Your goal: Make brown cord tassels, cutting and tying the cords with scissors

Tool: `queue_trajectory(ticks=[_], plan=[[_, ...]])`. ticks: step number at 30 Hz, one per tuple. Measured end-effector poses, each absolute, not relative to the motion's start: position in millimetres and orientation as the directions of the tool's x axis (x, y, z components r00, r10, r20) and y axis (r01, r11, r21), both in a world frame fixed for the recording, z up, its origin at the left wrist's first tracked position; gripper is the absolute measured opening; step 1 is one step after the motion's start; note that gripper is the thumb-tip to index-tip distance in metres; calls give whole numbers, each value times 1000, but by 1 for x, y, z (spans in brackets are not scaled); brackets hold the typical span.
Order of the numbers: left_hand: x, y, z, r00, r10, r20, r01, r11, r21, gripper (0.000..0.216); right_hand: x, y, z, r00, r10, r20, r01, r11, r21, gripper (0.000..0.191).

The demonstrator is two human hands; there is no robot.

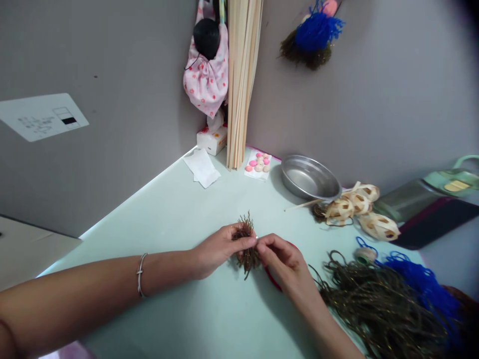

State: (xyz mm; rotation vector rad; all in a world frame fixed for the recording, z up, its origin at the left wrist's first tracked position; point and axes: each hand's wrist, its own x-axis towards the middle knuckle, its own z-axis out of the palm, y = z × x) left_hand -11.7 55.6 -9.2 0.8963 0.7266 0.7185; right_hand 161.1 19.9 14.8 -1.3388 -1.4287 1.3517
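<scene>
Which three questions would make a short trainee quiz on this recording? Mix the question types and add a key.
1. Multiple choice: What is the left hand holding?
a) a tissue box
b) a brown yarn tuft
c) a drinking bottle

2. True or false: In this view, the metal bowl stands to the right of the small pink and cream pieces.

3. Fill in the missing word: The yarn bundle at the upper right of the picture combines brown strands with bright ____ ones.

Key: 1. b; 2. true; 3. blue.
</scene>
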Motion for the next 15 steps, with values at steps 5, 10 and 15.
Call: queue_trajectory(ticks=[5,10,15], plan=[[-11,55,-9,560,787,-259,-236,451,861,35,164,21,12,-51,986,-156,95,-151,-984,21],[-10,54,-9,579,772,-262,-212,453,866,38,164,22,6,-40,991,-131,37,-129,-991,19],[-9,53,-6,610,748,-262,-194,461,866,39,162,20,7,-6,990,-139,42,-139,-989,19]])
